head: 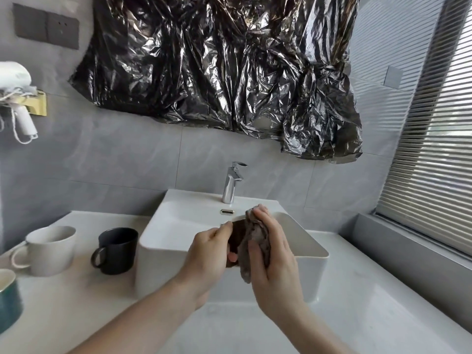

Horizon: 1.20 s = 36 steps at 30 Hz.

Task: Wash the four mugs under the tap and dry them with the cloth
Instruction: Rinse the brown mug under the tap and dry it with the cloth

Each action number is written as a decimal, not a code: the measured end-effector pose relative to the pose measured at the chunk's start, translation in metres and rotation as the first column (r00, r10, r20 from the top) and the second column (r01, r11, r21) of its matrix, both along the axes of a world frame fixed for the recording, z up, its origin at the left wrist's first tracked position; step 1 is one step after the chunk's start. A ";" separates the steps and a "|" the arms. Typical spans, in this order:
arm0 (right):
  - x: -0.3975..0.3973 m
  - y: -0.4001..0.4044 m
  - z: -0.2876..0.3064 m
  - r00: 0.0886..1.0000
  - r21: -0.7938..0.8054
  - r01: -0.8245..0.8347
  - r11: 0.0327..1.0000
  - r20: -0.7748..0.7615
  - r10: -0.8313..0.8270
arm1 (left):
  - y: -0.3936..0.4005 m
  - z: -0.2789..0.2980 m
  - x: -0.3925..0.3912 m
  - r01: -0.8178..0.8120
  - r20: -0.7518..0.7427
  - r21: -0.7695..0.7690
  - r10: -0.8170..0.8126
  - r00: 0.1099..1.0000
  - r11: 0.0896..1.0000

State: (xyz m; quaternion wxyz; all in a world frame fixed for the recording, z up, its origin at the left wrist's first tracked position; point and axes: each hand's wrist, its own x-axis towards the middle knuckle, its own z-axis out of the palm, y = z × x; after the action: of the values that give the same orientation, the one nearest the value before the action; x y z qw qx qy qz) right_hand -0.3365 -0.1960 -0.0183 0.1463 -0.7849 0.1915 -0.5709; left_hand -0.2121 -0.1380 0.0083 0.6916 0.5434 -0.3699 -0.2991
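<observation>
Head view: no readable brand, label or writing anywhere; socket plate (46, 26) on wall plain.

Over the white basin (163, 236), front edge: brown mug (236, 237) held between both hands, mostly hidden. Left hand (209, 254) curled round mug's left side, thumb on top near rim, fingertips underneath. Right hand (270, 254) clutching grey-brown cloth (258, 238), pressing it vs mug's right side; cloth bunched over mug, one end hanging down below, another poking up past fingertips. Mug handle not visible; can't tell which way mug faces.

Tap (231, 183) chrome, behind basin at centre, well apart from hands; no water seen at spout. Oval overflow slot (226, 212) in basin's back wall, just below tap.

Left of basin on white counter (357, 302): black mug (116, 250) upright, just beside basin wall, handle to left. White mug (48, 250) further left, upright, handle to left. Teal mug (9, 300) w/ pale rim at frame edge, nearer camera, cut off.

Above basin: crumpled black plastic sheet (219, 67) covering wall. Far left of basin on wall: white hairdryer (15, 98) in gold-coloured holder. Right of basin: window w/ horizontal blinds (434, 149), grey sill below.

Nothing between hands and tap.
</observation>
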 end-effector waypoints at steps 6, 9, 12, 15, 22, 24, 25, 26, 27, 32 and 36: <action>-0.004 0.013 0.001 0.975 0.241 -0.175 0.955 0.179 0.133 | 0.016 -0.016 -0.002 -0.043 0.000 -0.002 0.043 0.999 0.999; -0.007 0.028 -0.022 0.999 -0.058 -0.037 0.998 -0.022 0.036 | 0.023 -0.024 -0.003 0.025 -0.048 0.037 -0.023 0.999 0.999; -0.012 0.013 -0.022 0.996 0.116 -0.083 0.990 0.052 0.077 | 0.031 -0.035 -0.003 0.017 -0.053 0.058 -0.014 0.999 0.998; -0.008 0.022 -0.021 0.979 0.375 -0.181 0.909 0.157 0.130 | 0.037 -0.041 -0.003 0.001 -0.078 0.057 0.003 0.997 0.998; -0.011 0.030 -0.030 0.991 0.162 -0.132 0.978 0.026 0.130 | 0.051 -0.053 -0.005 0.066 -0.219 0.075 -0.048 0.975 0.995; -0.010 0.027 -0.029 0.967 0.454 -0.227 0.862 0.208 0.145 | 0.053 -0.059 -0.002 0.043 -0.210 0.083 -0.025 0.977 0.996; -0.009 0.034 -0.032 0.959 0.498 -0.258 0.828 0.237 0.157 | 0.055 -0.060 0.000 0.036 -0.203 0.084 -0.018 0.979 0.996; -0.009 0.044 -0.037 0.957 0.458 -0.269 0.848 0.230 0.179 | 0.056 -0.061 0.001 0.038 -0.199 0.088 -0.020 0.980 0.995; -0.009 0.054 -0.045 0.966 0.322 -0.241 0.916 0.168 0.196 | 0.058 -0.062 0.002 0.052 -0.207 0.092 -0.032 0.978 0.994; -0.014 0.057 -0.065 0.987 -0.065 -0.120 0.991 -0.119 0.111 | 0.064 -0.070 -0.002 0.125 -0.262 0.117 -0.090 0.961 0.985; -0.011 0.047 -0.051 0.951 0.606 -0.275 0.747 0.284 0.120 | 0.066 -0.076 0.001 0.105 -0.296 0.114 -0.067 0.953 0.988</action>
State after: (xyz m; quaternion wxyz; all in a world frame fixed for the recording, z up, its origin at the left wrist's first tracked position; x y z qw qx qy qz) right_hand -0.3477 -0.1486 -0.0691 0.4847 -0.6335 0.2713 -0.5386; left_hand -0.2113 -0.0719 -0.0680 0.6883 0.5202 -0.2672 -0.4292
